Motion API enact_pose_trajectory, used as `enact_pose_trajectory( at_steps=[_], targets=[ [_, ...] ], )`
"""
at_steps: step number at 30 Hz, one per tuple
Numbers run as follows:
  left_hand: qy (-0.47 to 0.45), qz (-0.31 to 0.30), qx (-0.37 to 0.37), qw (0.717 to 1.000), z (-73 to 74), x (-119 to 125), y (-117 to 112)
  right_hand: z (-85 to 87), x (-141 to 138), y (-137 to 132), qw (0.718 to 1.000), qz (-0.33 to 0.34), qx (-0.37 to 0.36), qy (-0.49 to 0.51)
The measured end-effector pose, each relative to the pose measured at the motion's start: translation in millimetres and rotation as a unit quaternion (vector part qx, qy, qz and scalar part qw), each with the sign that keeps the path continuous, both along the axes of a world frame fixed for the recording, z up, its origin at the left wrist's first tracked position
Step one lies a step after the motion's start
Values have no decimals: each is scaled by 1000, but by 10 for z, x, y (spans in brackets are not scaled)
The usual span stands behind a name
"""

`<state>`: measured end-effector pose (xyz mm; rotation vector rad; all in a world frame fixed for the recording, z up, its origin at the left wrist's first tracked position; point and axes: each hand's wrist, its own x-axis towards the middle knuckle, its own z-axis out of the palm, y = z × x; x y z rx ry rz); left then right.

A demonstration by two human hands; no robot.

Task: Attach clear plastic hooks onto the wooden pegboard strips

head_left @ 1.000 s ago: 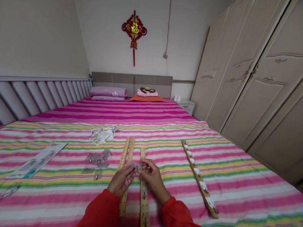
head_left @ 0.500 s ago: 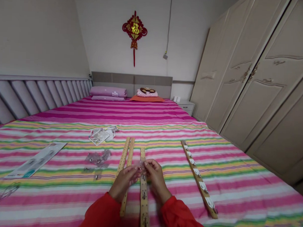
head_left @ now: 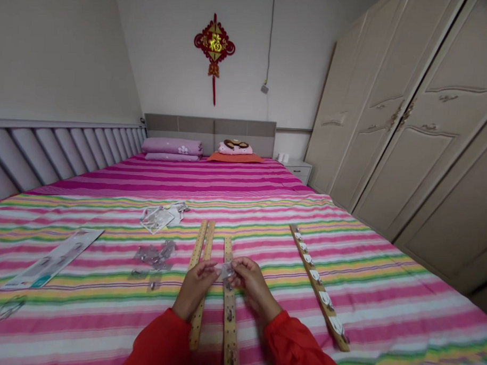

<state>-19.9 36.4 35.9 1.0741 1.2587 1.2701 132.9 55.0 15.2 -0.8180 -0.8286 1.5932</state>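
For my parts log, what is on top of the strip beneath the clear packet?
Small metal pieces sit on the near part of the tan strip. The clear packet in the right hand covers a stretch farther up; what lies beneath is hidden.

The right hand (head_left: 252, 284) pinches a small clear packet (head_left: 226, 270) above the middle strip (head_left: 229, 337), which carries metal pieces (head_left: 229, 314). The left hand (head_left: 194, 288) is at the packet's left edge; contact is unclear. Two perforated strips (head_left: 198, 247) lie left. Loose packets (head_left: 158, 257) rest farther left on the striped bedspread (head_left: 266, 204).
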Motion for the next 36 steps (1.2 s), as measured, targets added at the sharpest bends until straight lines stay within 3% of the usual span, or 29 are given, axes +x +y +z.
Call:
enact_pose_trajectory(
  at_steps=[4, 6, 11, 17, 20, 24, 28, 36],
  targets=[
    [-79, -39, -85, 992, -59, 90, -39, -35, -50, -39, 999, -14, -18, 49],
    [-113, -29, -102, 988, -68, 111, -31, -73, -72, -51, 998, -5, -26, 54],
    [-116, 7, -97, 989, -26, 84, 118, -126, -52, 30, 1000, -17, -13, -7],
    [-63, -23, -70, 995, 46, 104, 405, -41, 2, 300, 996, -34, 61, -57],
    [-73, -16, -62, 995, 37, 144, 574, -42, -3, 448, 995, -45, 57, -72],
    [-89, 29, -68, 993, -55, 174, 812, -128, -24, 658, 992, -76, 29, -92],
    [-46, 43, -33, 997, -189, 185, 1006, -255, -60, 851, 986, -113, 35, -118],
    [6, 54, -34, 998, -373, 228, 1189, -442, -101, 1035, 974, -159, 64, -145]
  ],
)
